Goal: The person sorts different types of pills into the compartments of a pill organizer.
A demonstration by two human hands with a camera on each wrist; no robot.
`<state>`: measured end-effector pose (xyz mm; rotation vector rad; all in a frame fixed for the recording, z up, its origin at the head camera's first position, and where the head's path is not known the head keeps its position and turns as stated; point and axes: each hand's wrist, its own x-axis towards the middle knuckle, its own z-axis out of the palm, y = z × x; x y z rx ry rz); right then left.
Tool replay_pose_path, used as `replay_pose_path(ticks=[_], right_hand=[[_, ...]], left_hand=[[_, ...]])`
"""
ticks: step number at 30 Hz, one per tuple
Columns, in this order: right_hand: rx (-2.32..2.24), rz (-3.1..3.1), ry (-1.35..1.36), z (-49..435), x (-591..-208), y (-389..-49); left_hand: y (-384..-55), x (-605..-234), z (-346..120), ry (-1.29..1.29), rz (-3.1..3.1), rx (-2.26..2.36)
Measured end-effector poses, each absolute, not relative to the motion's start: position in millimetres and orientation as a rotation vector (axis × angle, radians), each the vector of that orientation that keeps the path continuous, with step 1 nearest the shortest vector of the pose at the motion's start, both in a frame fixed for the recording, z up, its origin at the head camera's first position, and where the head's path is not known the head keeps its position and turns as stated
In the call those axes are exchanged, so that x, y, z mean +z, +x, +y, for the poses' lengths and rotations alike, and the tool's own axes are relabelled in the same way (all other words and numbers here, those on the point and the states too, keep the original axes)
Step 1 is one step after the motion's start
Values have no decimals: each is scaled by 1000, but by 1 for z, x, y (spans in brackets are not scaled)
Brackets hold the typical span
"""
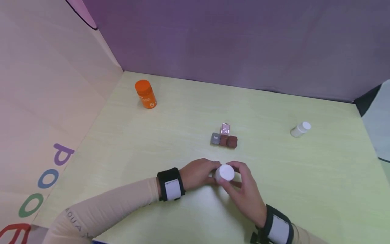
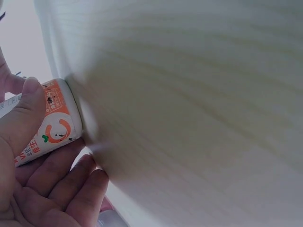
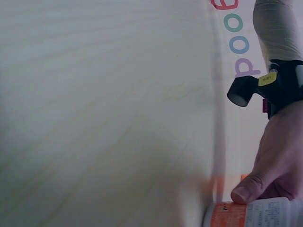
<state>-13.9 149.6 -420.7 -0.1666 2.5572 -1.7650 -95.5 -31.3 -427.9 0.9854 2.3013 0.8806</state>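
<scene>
Table (image 1: 332, 179) stretches toward three o'clock, far edge (image 1: 240, 89) at twelve; fingers clamped, left hand (image 1: 198, 173) grips the bottle (image 2: 57, 124) from nine, right hand (image 1: 247, 196) its cap (image 1: 226, 172) from four.

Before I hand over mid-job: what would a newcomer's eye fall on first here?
Probably the bright orange jar, standing near the far left corner of the table. Next, the white-topped bottle held between the left hand and right hand, with some small cubes just beyond it.
</scene>
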Motion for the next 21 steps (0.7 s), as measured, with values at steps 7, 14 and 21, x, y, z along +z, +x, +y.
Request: replay_pose_path(ticks=[7,14,21], right_hand=[[-1756,2638,-198,158,-413,-18],[-1797,2693,-250,173,-413,-19],[-1840,2762,-319,185,-412,-18]], left_hand=[[-95,-425,-31,965,2300,883],[-93,-425,-30,914,2290,878],[-92,-423,-31,909,2297,879]])
